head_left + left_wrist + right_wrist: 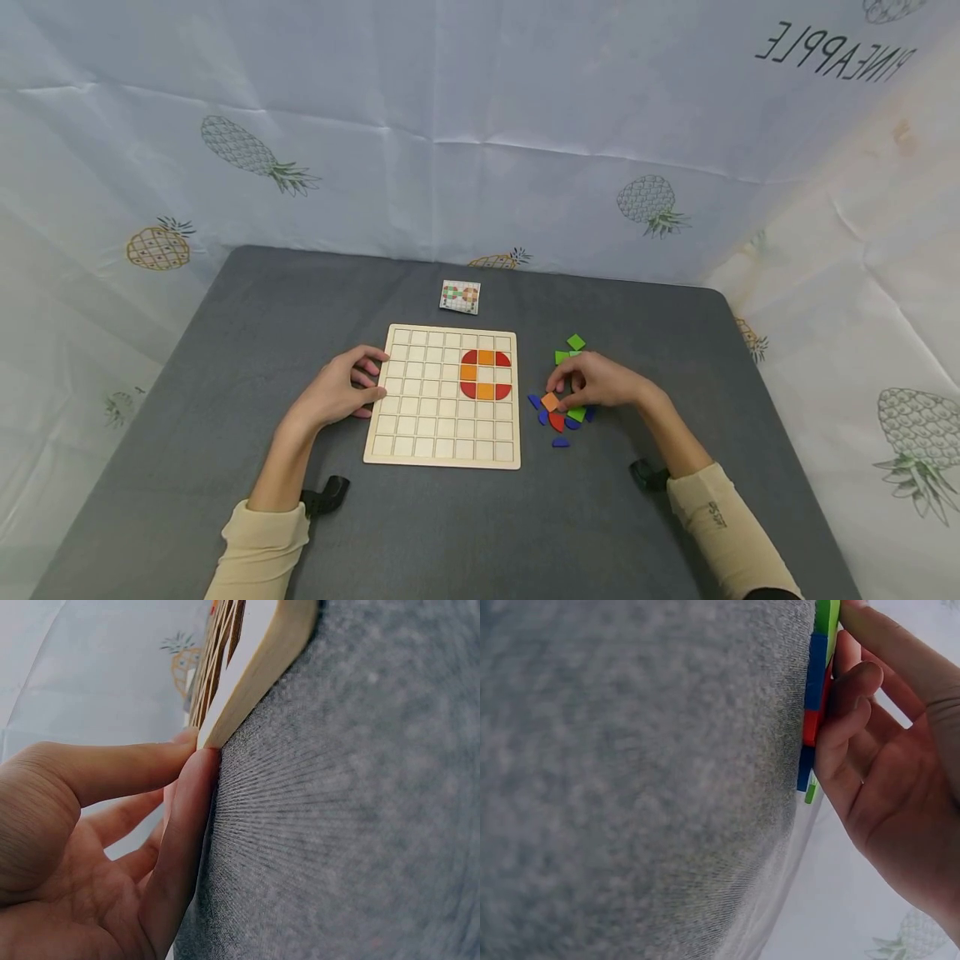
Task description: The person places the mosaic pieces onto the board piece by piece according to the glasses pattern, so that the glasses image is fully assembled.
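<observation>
My left hand [341, 387] is at the left edge of a light wooden grid board [442, 429], thumb on top and fingers along the side. In the left wrist view the thumb [135, 769] and a finger pinch the board's rim [259, 675]. My right hand [600, 381] is over a small pile of coloured pieces right of the board. Its thumb and index finger pinch an orange square piece [551, 402] at the pile's near left. Red quarter-round pieces [503, 391] and orange squares [486, 357] form a C shape in the board's right-hand cells.
Green pieces [575, 342], a red piece [557, 422] and several blue pieces [561, 442] lie around the right hand. A small pattern card [460, 297] lies behind the board. The grey table [465, 533] meets a pineapple-print curtain [420, 192] at the back.
</observation>
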Motion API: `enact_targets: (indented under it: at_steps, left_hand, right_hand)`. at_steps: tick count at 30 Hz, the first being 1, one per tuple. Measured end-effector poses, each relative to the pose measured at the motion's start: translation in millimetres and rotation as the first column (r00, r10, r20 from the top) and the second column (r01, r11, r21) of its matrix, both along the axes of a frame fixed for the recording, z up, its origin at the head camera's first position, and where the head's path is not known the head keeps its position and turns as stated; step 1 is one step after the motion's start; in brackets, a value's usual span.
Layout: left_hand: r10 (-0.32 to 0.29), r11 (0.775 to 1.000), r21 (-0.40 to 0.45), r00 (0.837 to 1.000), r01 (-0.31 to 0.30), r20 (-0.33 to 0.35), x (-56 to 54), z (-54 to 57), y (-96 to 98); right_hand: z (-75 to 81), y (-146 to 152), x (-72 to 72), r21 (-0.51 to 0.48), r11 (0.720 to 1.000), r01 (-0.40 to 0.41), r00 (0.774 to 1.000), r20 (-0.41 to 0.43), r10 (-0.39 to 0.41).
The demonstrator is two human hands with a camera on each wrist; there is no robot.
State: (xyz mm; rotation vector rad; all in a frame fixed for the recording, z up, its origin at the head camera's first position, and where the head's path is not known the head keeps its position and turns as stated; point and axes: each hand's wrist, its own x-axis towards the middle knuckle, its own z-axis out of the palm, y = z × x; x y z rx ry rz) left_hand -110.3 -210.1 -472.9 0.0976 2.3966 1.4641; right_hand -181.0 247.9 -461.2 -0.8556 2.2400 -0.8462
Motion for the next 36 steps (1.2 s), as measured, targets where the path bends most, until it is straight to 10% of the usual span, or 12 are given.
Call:
enact_targets:
  at_steps: [36]
  left_hand:
    - [0.002, 1.0, -0.002, 1.0, -0.002, 0.007, -0.1, 0.0, -0.3]
  right_hand:
    - [2.5, -71, 10.1, 0.01, 0.986, 0.166, 0.928, -0.34, -0.152]
